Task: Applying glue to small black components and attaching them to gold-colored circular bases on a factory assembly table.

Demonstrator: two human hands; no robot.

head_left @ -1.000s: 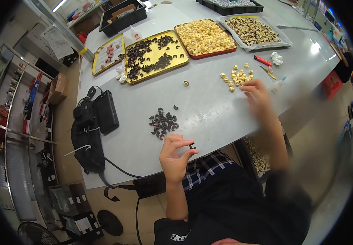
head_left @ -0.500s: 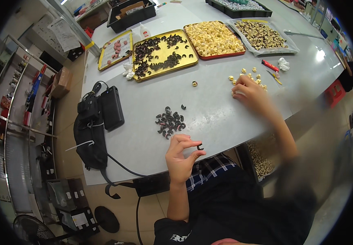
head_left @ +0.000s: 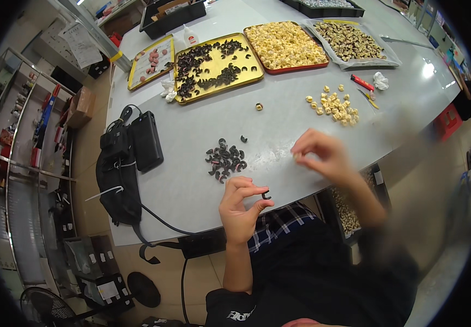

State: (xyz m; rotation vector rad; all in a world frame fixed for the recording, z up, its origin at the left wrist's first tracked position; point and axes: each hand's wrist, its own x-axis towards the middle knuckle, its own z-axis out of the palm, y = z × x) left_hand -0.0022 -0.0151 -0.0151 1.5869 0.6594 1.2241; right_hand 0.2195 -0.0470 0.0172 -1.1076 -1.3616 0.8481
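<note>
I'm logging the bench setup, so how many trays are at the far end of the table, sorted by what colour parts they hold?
Tray of black parts: 1
Tray of cream parts: 1
Tray of brown parts: 1
Tray of pink parts: 1
Total: 4

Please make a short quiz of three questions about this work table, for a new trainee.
1. True or false: the left hand pinches a small black piece.
2. Which lies nearer the left hand: A) the black pile, B) the yellow pile?
3. Fill in: the gold tray holds ____ pieces.

Key: 1 true; 2 A; 3 black. The right hand is blurred, so it is left out.
</note>
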